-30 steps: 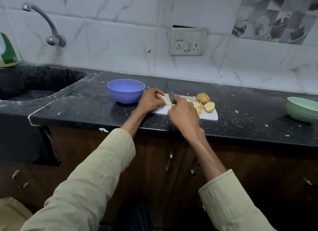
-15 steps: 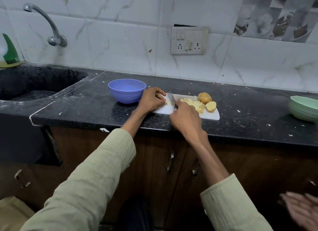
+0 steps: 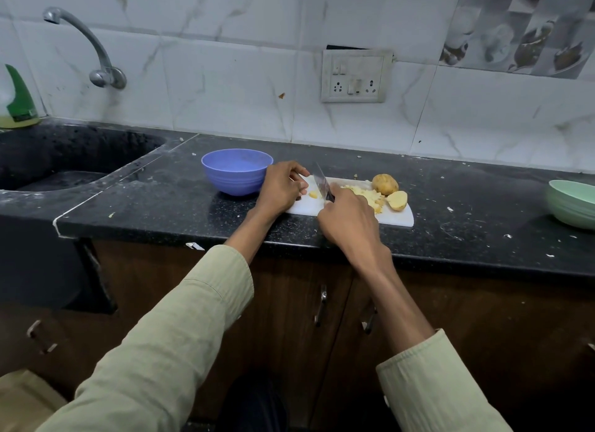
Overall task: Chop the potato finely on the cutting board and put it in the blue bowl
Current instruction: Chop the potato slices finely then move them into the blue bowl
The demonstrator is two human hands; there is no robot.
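Now your right hand (image 3: 349,220) fingers wrapped round knife (image 3: 323,184) handle; left hand (image 3: 281,186) fingers pinch small potato piece (image 3: 313,194) on cutting board (image 3: 397,218), blue bowl (image 3: 236,175) just left, chopped potato (image 3: 367,195) right of blade.

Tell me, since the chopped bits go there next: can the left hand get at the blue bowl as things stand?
Probably yes. The blue bowl stands right beside the left hand, nothing between them, though that hand now holds a potato piece.
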